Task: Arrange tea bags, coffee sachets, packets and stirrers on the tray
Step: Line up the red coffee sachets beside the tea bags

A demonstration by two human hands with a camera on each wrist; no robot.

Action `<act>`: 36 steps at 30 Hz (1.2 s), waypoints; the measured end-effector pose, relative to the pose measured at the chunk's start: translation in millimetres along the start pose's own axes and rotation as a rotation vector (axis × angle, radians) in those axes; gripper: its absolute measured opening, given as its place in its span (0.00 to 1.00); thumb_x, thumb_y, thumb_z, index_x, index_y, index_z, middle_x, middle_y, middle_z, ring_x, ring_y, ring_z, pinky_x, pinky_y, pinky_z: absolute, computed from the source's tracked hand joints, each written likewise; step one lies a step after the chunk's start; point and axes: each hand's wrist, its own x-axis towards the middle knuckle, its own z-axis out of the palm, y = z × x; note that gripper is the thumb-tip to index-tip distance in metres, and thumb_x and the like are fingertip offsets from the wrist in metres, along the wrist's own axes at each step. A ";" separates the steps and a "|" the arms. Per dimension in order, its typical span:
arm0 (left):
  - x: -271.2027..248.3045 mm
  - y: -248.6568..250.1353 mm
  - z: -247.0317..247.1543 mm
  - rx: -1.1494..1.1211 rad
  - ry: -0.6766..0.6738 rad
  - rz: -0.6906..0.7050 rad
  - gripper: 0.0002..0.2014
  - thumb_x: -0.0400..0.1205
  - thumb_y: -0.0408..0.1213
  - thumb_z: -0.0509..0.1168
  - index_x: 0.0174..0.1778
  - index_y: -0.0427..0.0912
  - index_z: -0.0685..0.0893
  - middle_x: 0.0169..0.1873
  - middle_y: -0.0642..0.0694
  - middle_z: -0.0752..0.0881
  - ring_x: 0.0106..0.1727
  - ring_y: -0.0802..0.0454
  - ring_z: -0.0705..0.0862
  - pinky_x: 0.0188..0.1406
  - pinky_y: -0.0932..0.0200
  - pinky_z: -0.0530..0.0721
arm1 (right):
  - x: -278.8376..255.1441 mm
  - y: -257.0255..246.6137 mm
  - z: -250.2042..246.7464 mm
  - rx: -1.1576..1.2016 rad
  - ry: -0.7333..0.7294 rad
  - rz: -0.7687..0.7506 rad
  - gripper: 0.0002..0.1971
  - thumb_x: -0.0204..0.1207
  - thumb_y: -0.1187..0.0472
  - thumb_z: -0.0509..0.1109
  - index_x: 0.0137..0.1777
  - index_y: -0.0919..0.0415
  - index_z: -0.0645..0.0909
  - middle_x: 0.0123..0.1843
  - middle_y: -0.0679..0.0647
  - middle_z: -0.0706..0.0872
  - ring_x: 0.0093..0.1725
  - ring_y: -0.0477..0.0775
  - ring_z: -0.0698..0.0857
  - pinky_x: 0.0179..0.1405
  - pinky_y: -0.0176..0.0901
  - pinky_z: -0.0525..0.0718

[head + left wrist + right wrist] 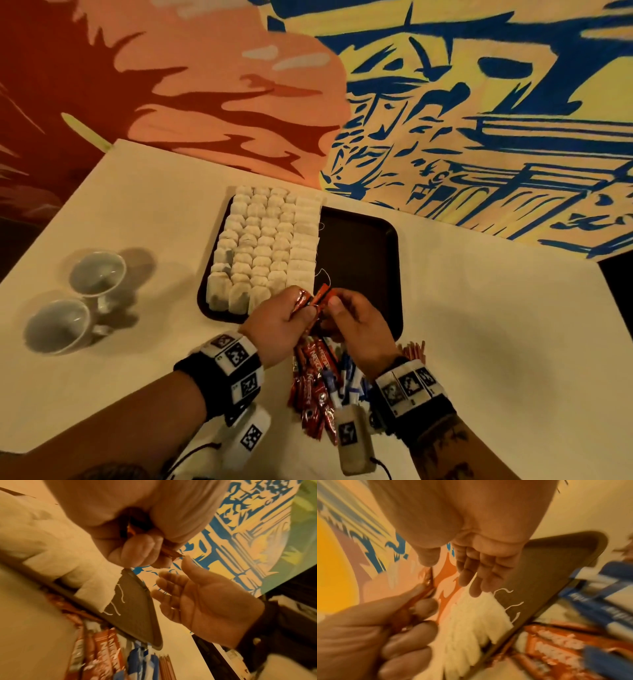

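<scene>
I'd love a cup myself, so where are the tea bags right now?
In the head view, the tea bags fill the left half of the dark tray, packed in rows, just beyond both hands.

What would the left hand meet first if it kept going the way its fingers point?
Probably the right hand, which pinches the far end of the same red coffee sachets that the left hand grips; depth is unclear.
</scene>
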 end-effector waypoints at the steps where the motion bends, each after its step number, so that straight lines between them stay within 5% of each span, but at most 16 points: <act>1: 2.8 5.7 1.2 0.005 0.016 0.019 0.04 0.87 0.46 0.61 0.52 0.51 0.79 0.44 0.52 0.87 0.48 0.55 0.86 0.54 0.47 0.85 | 2.4 -6.3 3.3 0.057 0.019 -0.002 0.12 0.80 0.43 0.69 0.58 0.44 0.86 0.51 0.49 0.93 0.51 0.50 0.92 0.58 0.61 0.89; 8: 17.8 15.7 0.6 -0.272 0.126 -0.021 0.09 0.77 0.35 0.75 0.51 0.50 0.86 0.41 0.50 0.91 0.43 0.55 0.90 0.50 0.49 0.90 | 26.9 -34.2 1.9 0.196 0.142 -0.004 0.08 0.80 0.53 0.74 0.42 0.54 0.89 0.40 0.60 0.92 0.42 0.63 0.91 0.51 0.69 0.89; 12: 27.0 13.1 -1.7 -0.303 0.191 -0.073 0.10 0.74 0.34 0.79 0.45 0.51 0.86 0.36 0.53 0.91 0.38 0.61 0.89 0.40 0.65 0.86 | 34.5 -37.6 -5.2 0.327 0.081 0.014 0.07 0.80 0.59 0.74 0.41 0.54 0.88 0.39 0.54 0.93 0.39 0.53 0.90 0.42 0.49 0.89; 14: 33.4 11.0 -2.7 -0.293 0.217 -0.108 0.08 0.74 0.37 0.79 0.44 0.51 0.87 0.36 0.52 0.91 0.38 0.60 0.89 0.40 0.65 0.85 | 38.5 -37.1 -7.9 0.323 0.095 -0.014 0.06 0.81 0.61 0.73 0.43 0.55 0.88 0.37 0.53 0.92 0.37 0.49 0.88 0.34 0.39 0.85; 17: 42.4 9.4 -3.2 -0.204 0.326 -0.273 0.08 0.79 0.52 0.72 0.42 0.53 0.87 0.32 0.54 0.88 0.36 0.51 0.86 0.42 0.54 0.85 | 44.3 -35.9 -14.7 0.210 0.164 -0.231 0.06 0.81 0.63 0.73 0.45 0.51 0.88 0.41 0.51 0.93 0.42 0.46 0.90 0.42 0.38 0.86; 20: 49.8 14.3 -1.3 -0.629 0.249 -0.506 0.24 0.81 0.63 0.64 0.42 0.45 0.89 0.23 0.47 0.83 0.21 0.49 0.74 0.23 0.59 0.73 | 47.5 -31.0 -20.5 0.072 0.133 -0.553 0.15 0.73 0.70 0.79 0.45 0.45 0.89 0.49 0.43 0.90 0.52 0.45 0.90 0.53 0.33 0.86; 22: 56.0 16.0 -0.3 -0.803 0.190 -0.534 0.24 0.78 0.63 0.68 0.41 0.42 0.90 0.22 0.44 0.77 0.20 0.51 0.70 0.20 0.63 0.67 | 52.0 -22.3 -20.5 -0.065 0.050 -0.635 0.16 0.70 0.70 0.81 0.48 0.46 0.91 0.52 0.41 0.88 0.54 0.45 0.89 0.54 0.35 0.86; 26: 73.9 16.4 2.3 -0.853 0.237 -0.476 0.15 0.77 0.45 0.76 0.48 0.36 0.88 0.21 0.44 0.74 0.20 0.52 0.67 0.21 0.65 0.65 | 63.9 -7.6 -27.7 -0.181 -0.030 -0.635 0.16 0.71 0.70 0.81 0.49 0.46 0.91 0.53 0.39 0.87 0.53 0.44 0.89 0.52 0.35 0.87; 31: 97.0 18.9 3.8 -0.783 0.281 -0.452 0.07 0.77 0.41 0.77 0.39 0.42 0.88 0.18 0.47 0.74 0.18 0.53 0.68 0.17 0.65 0.66 | 82.9 -9.4 -34.7 0.049 0.016 -0.256 0.12 0.79 0.66 0.75 0.54 0.46 0.86 0.49 0.42 0.91 0.50 0.42 0.90 0.51 0.34 0.86; 36: 113.3 21.3 9.9 -0.737 0.255 -0.445 0.04 0.77 0.41 0.76 0.40 0.46 0.89 0.16 0.47 0.73 0.17 0.52 0.68 0.18 0.64 0.65 | 106.8 -10.2 -20.6 0.029 0.016 -0.099 0.06 0.76 0.62 0.78 0.47 0.49 0.88 0.44 0.45 0.93 0.45 0.43 0.91 0.49 0.39 0.88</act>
